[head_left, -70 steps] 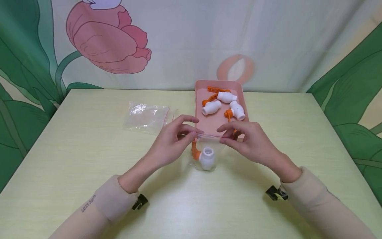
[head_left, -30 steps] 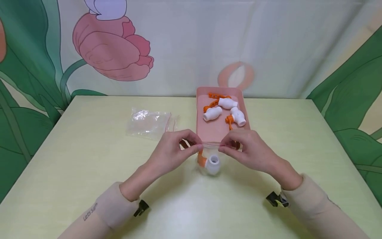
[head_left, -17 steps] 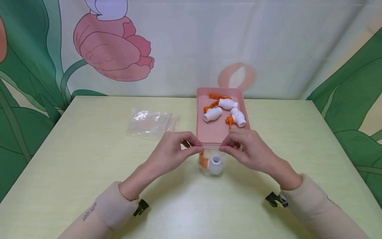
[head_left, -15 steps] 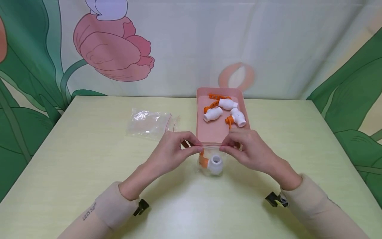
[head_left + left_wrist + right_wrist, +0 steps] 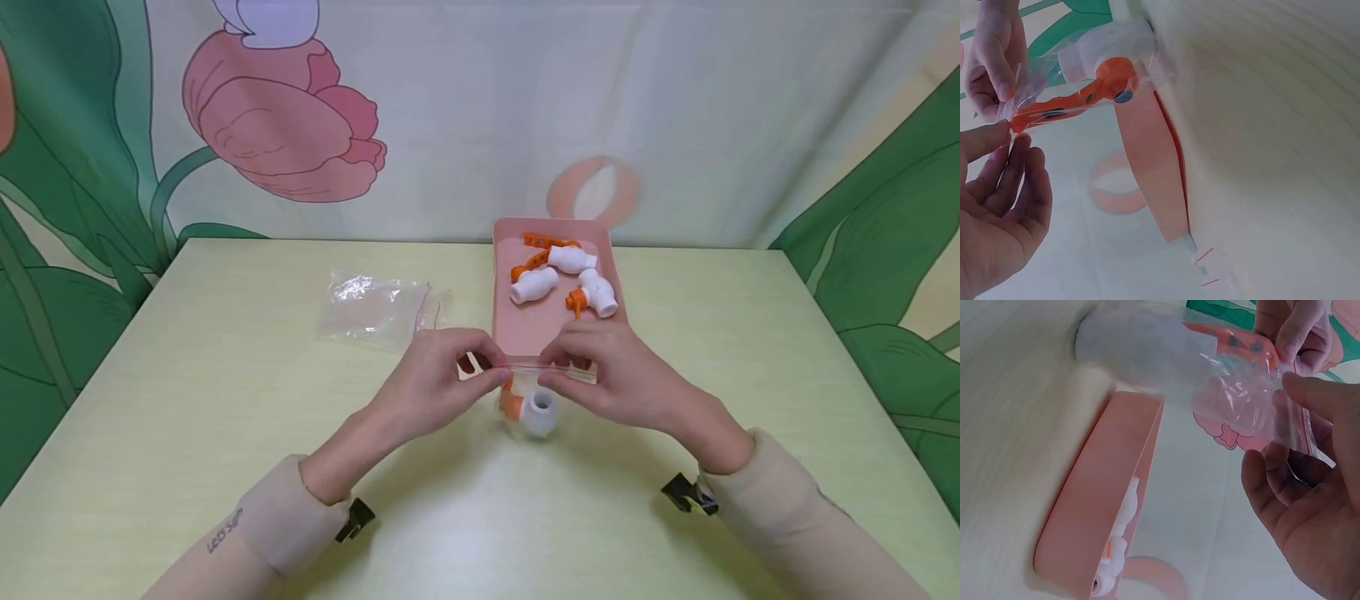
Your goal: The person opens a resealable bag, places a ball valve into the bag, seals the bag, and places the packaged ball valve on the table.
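Note:
A white ball valve (image 5: 538, 412) with an orange lever handle (image 5: 1063, 107) sits inside a clear zip-lock bag (image 5: 1241, 403). The bag hangs close above the table in front of the tray. My left hand (image 5: 427, 383) pinches the left end of the bag's zip edge between thumb and forefinger. Along the same edge, my right hand (image 5: 622, 375) pinches farther right, and a short strip of zip sticks out past its fingers. In the right wrist view a red line runs along the zip (image 5: 1302, 415). The zip between the fingertips is partly hidden.
Directly behind the hands stands a pink tray (image 5: 525, 333) holding several white valves and orange handles. Left of it lies another clear zip-lock bag (image 5: 375, 308), flat on the pale table (image 5: 225, 358). A printed curtain (image 5: 465, 117) hangs at the table's far edge.
My right hand has slid left along the zip edge, nearer to my left hand, uncovering the strip at its right. The left hand keeps its pinch, nearly still over the last second.

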`<state>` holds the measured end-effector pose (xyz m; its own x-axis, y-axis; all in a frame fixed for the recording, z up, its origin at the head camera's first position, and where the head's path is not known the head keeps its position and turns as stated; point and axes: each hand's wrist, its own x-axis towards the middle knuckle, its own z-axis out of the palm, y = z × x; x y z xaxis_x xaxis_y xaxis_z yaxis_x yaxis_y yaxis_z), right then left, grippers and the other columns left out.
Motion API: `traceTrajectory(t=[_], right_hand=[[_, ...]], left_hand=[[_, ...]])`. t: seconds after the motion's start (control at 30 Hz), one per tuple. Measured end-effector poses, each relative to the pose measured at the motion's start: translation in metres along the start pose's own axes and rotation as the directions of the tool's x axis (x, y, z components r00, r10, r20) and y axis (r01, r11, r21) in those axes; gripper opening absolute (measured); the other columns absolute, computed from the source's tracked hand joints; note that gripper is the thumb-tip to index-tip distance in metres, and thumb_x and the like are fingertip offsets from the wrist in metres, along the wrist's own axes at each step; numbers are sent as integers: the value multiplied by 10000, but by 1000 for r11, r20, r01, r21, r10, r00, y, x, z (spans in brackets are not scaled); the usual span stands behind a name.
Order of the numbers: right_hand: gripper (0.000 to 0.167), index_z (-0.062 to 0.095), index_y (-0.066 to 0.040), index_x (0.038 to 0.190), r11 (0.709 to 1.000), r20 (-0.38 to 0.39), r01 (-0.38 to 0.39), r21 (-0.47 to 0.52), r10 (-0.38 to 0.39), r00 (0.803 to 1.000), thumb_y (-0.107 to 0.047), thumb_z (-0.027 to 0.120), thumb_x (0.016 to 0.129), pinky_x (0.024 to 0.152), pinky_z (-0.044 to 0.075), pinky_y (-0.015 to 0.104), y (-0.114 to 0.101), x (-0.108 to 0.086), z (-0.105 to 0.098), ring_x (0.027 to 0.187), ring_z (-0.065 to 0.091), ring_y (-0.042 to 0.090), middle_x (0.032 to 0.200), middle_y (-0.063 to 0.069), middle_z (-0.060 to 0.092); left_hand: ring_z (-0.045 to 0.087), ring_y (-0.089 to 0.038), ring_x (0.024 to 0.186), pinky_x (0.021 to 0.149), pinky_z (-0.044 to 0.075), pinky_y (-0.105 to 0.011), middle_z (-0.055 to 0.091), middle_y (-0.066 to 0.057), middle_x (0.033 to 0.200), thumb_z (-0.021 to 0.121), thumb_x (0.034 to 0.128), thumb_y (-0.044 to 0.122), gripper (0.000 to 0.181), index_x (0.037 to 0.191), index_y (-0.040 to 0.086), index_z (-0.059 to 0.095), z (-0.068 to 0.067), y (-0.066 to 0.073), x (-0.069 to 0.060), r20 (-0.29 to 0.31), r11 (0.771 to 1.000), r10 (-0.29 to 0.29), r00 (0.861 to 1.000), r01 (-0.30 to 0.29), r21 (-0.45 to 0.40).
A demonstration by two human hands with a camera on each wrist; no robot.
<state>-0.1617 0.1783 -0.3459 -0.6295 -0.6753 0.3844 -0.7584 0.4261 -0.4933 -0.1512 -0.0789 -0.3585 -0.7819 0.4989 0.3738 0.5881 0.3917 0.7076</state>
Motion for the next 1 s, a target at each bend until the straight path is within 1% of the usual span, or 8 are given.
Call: traceTrajectory(t=[0.2,0.3,0.37,0.53,0.67,0.73,0.87,1.0], right_hand=[[130,759,-123,931,999,5,47,-5,-47,999,-46,834,857,617,515,308,-2,2,2,707,532,56,818,-120,618],[140,756,-128,926,997,9,75,3,-75,997,-32,831,855,610,506,297,-3,3,1,697,519,51,828,-119,623],[147,753,-127,921,995,10,97,8,-97,995,-24,831,852,610,504,288,-4,4,2,694,518,45,833,-115,629],[137,750,-102,913,989,-1,145,-6,-145,989,-20,836,844,616,510,261,-7,6,4,691,542,34,825,-86,647],[137,741,-95,895,986,-11,161,-33,-162,987,-18,839,838,625,504,238,-8,8,6,691,553,33,813,-73,651],[140,737,-95,889,985,-16,167,-41,-168,986,-17,840,835,622,502,239,-8,8,6,686,550,35,805,-70,647],[138,732,-93,884,983,-22,178,-48,-179,984,-23,840,836,623,497,224,-10,9,6,686,551,36,799,-67,641],[122,729,-97,892,982,-22,183,-50,-184,983,-30,824,856,605,474,207,-12,10,6,671,525,37,788,-74,622]], left_hand=[[631,-131,798,713,581,-382,680,52,863,770,882,22,84,932,72,725,3,3,0,11,999,38,999,-38,0],[622,-151,793,703,572,-357,678,40,892,785,876,32,118,972,69,727,4,3,1,18,997,74,997,-73,-4],[614,-141,791,699,561,-333,677,42,902,796,880,49,122,981,73,733,5,5,1,25,996,91,996,-91,0],[594,-82,786,699,559,-306,671,47,886,787,898,37,73,941,78,745,6,7,3,29,993,117,993,-118,16],[626,-90,815,734,572,-279,672,22,901,769,908,6,64,932,57,739,6,9,3,41,991,134,990,-135,20],[635,-98,837,753,573,-266,664,14,917,757,920,9,55,940,51,728,6,10,3,57,990,133,989,-136,44],[624,-115,875,767,560,-250,639,1,947,732,945,21,47,965,51,701,5,15,3,87,980,141,986,-152,131],[592,-129,878,756,533,-245,616,-1,944,714,954,17,50,973,55,688,5,17,3,84,965,172,982,-185,185]])
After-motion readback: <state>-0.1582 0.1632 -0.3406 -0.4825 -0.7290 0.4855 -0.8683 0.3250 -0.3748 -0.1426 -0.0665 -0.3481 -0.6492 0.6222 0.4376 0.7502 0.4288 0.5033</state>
